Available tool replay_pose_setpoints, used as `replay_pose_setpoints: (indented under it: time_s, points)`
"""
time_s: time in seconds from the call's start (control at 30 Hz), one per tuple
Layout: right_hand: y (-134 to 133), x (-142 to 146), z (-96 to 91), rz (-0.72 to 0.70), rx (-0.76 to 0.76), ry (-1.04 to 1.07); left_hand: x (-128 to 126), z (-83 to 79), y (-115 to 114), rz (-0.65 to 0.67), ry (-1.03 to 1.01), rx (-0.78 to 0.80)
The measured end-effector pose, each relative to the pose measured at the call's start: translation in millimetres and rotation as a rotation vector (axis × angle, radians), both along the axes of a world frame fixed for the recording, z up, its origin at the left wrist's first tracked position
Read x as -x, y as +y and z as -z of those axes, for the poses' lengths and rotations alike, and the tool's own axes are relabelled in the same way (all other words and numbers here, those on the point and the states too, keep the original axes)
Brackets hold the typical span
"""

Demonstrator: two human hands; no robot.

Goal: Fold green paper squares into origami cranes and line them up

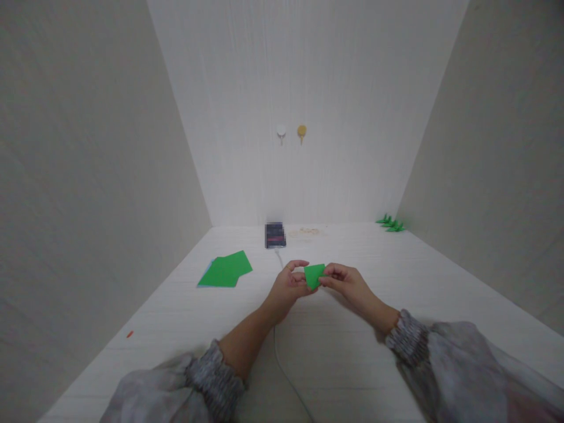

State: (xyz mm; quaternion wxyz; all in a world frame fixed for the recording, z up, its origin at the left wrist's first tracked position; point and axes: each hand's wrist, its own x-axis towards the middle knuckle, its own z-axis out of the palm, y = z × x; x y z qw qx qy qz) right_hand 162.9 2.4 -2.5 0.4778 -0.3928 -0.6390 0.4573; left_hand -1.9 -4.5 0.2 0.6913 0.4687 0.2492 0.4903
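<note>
A small piece of folded green paper [314, 275] is held up between my two hands, above the middle of the white table. My left hand [291, 286] grips its left and lower edge, with the thumb low and the index finger curved above. On the right side, my right hand [346, 282] pinches the paper's edge between thumb and fingertips. The folds on its far side are hidden from me.
Green paper sheets [224, 271] lie at the left, a bluish edge showing beneath. A phone [275, 235] with a white cable [282, 364] is near the back wall. Several green folded paper figures [391, 224] stand at the back right. An orange scrap [130, 334] lies front left. Two hooks [301, 131] hang on the wall.
</note>
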Motion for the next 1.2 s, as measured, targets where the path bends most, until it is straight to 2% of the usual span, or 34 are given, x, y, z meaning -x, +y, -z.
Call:
replay_pose_setpoints:
  time_s: [0.1,0.43,1.2]
  points:
    - [0.9,0.7,0.7,0.004,0.051,0.061,0.1,-1.1,-1.3,0.019,0.008,0.003]
    - [0.1,0.9,-0.2,0.065,0.026,0.056,-1.1,-2.8,-1.9,0.058,0.006,-0.032]
    - [-3.0,4.4,-2.0,0.106,0.031,0.03,-5.7,1.3,-0.2,-0.015,0.057,0.028]
